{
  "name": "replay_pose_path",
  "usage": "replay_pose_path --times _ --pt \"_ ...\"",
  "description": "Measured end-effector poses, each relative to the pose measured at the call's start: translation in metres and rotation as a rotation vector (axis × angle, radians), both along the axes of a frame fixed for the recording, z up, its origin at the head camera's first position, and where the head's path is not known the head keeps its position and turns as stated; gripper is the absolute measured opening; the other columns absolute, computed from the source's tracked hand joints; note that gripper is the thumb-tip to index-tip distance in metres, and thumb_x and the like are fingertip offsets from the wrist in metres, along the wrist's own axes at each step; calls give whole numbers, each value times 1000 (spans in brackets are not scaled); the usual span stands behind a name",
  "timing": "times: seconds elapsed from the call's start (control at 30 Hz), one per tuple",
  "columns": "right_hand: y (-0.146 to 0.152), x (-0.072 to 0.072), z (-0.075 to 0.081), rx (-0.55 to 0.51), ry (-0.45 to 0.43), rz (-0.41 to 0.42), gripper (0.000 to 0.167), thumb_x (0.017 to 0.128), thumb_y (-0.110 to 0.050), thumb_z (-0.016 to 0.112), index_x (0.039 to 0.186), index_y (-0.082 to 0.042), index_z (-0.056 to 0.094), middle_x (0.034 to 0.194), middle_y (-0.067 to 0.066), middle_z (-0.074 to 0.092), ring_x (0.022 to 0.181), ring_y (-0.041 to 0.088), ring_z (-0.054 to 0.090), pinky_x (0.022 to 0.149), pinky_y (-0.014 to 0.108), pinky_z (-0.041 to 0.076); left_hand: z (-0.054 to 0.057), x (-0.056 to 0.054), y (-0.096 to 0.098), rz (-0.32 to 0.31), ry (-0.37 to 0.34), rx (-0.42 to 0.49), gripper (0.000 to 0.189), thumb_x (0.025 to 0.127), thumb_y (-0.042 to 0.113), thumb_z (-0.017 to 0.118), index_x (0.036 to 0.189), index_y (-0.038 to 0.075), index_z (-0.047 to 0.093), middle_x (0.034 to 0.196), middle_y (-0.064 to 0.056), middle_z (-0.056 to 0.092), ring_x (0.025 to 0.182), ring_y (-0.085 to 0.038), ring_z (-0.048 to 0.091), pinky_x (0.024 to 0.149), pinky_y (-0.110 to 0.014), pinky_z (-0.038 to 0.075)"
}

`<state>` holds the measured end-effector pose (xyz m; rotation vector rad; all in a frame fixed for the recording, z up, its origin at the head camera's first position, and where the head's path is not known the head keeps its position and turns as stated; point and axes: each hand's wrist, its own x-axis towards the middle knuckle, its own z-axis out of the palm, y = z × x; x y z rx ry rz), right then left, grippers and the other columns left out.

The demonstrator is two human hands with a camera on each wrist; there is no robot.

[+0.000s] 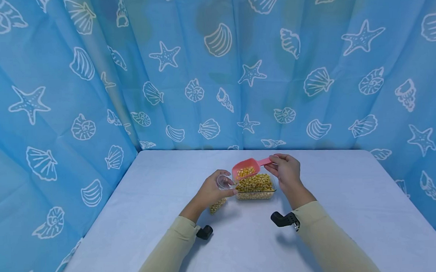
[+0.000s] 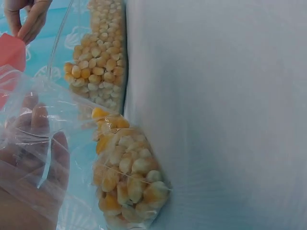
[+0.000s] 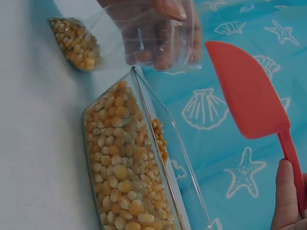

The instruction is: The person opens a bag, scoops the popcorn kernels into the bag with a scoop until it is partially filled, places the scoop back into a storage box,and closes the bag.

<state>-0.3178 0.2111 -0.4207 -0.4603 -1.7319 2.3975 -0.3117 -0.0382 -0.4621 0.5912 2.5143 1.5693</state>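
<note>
In the head view my left hand point(image 1: 207, 190) holds a clear plastic bag point(image 2: 132, 175) by its upper part, with the mouth spread apart. Corn kernels fill the bag's bottom corner, which hangs close over the table. My right hand point(image 1: 287, 171) grips the handle of a pink scoop point(image 3: 249, 93). Kernels lie in the scoop's bowl, and its front edge is right at the bag's mouth. Beneath the scoop stands a rectangular glass container point(image 1: 256, 196), heaped with more corn kernels point(image 3: 117, 158).
A white cloth covers the table point(image 1: 246, 249). Blue curtains point(image 1: 215, 91) with white shell and starfish prints hang behind it and along the sides. Each wrist wears a black camera mount, one of them the right mount point(image 1: 283, 219).
</note>
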Motion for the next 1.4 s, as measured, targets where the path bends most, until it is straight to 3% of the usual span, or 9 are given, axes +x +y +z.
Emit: replay_pose_path --times 0.17,0.43,0.83,1.4 --pt "-3 1 0 65 12 8 31 98 -13 60 124 -1 49 113 16 56 93 22 66 78 29 54 0 0 2 31 -24 -16 61 78 30 83 128 13 52 102 -3 66 89 -16 61 84 -39 49" --pt "-7 5 1 172 9 18 35 97 -18 62 126 -2 50 114 16 56 94 23 67 77 28 54 -5 -3 3 30 -46 -11 62 77 33 83 127 12 53 98 3 65 87 -17 61 79 -37 51" --pt "-16 10 10 319 113 47 34 96 -18 64 123 -1 52 111 17 60 95 25 68 75 27 55 -1 -4 2 53 -7 -60 58 77 31 83 126 16 54 102 5 64 100 -17 58 93 -48 44" --pt "-19 11 19 350 178 59 30 97 -13 62 121 1 52 106 19 61 93 27 68 74 28 55 5 -5 5 58 4 -73 56 78 29 83 125 16 56 102 3 63 98 -16 58 92 -46 45"
